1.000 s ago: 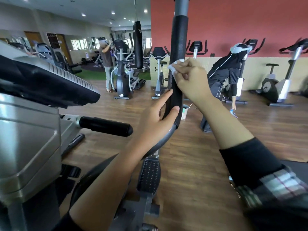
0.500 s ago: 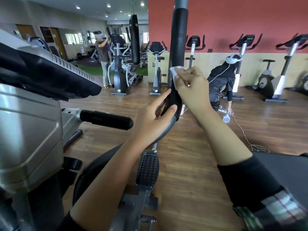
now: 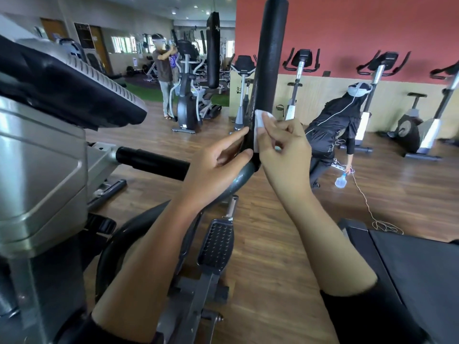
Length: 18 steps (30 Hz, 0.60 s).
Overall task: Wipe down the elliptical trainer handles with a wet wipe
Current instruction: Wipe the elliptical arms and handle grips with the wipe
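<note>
Two bare hands are in view, a left hand [image 3: 218, 167] and a right hand [image 3: 283, 147], and between them there is one white wet wipe [image 3: 260, 122]. One tall padded handle [image 3: 269, 58] rises at the centre, and one short black side grip [image 3: 151, 163] juts from the machine's body. One studded foot pedal [image 3: 216, 247] shows below. Two other people are visible: one standing person [image 3: 165, 70] at the back and one bending person [image 3: 332, 122] on the right. One spray bottle [image 3: 340, 181] sits on the floor. One black punching bag [image 3: 213, 49] hangs from above. Four upright exercise bikes line the red wall, with the fourth cut off by the picture edge.
</note>
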Tool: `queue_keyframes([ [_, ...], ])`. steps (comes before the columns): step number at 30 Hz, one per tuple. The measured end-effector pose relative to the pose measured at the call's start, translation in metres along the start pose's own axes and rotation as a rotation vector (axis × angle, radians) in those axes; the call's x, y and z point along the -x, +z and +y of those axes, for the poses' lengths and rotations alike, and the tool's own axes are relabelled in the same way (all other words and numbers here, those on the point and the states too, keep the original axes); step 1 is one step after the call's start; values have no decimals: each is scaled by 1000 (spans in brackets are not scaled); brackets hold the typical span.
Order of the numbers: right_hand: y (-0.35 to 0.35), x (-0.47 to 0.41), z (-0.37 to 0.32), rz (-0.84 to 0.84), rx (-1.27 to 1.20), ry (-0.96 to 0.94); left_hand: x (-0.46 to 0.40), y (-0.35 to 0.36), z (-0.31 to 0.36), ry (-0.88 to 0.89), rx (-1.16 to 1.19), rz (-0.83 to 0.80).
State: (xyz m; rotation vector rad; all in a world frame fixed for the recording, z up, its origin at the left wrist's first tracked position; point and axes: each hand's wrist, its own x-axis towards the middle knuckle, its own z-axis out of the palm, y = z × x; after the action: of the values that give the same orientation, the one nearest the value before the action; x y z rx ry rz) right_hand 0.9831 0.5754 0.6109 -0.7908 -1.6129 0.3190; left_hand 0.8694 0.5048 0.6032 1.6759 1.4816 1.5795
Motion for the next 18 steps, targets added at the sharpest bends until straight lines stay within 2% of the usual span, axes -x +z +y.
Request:
queue_keyframes([
  [9, 6, -11, -7, 12, 95, 23, 7, -3, -7, -3, -23, 17],
  [14, -6, 8, -13, -19, 208, -49, 8, -5, -8, 26, -24, 22],
  [18, 2, -15, -22, -63, 342, -109, 7, -9, -5, 77, -2, -15],
])
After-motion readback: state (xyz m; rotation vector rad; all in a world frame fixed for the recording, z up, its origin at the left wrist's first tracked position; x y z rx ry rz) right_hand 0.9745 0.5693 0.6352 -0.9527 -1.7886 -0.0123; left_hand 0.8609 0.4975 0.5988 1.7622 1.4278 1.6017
